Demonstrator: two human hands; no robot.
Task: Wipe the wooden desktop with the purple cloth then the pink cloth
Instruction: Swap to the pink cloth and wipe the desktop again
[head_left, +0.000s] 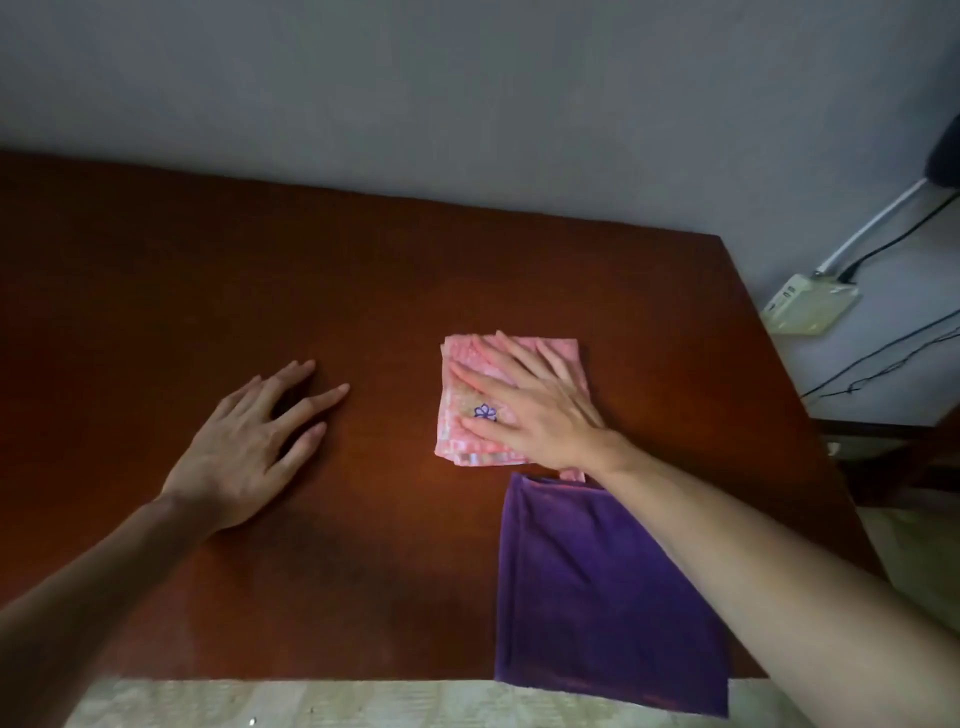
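**Pressing the pink cloth flat on the desktop**

Filling most of the view, a dark reddish-brown wooden desktop (260, 260) is seen set against a grey wall (467, 93). A folded pink cloth (470, 431), marked with a small purple flower, is laid on the right half of the surface. It is pressed down by the right hand (535, 400), whose fingers are held straight and spread across the fabric; nothing is gripped. The left hand (244, 447) is rested palm-down on bare wood well to the left of the cloth, its fingers loosely extended and holding nothing.

A purple cloth (597, 597) is spread just nearer than the pink one, their edges touching or slightly overlapping. Its near end is draped over the desk's front edge, and its right side is covered by the right forearm.

The far edge of the desk is met by the wall, while the right edge is seen running diagonally toward the near corner. Wide bare wood is left open to the left and behind the cloths. Pale flooring is visible below the front edge.

Beyond the right edge, a lower grey surface is seen carrying a pale power strip (810, 306) with white and black cables. A dark object at the upper right corner is cut off by the frame and cannot be identified. The desk's left end is cropped.
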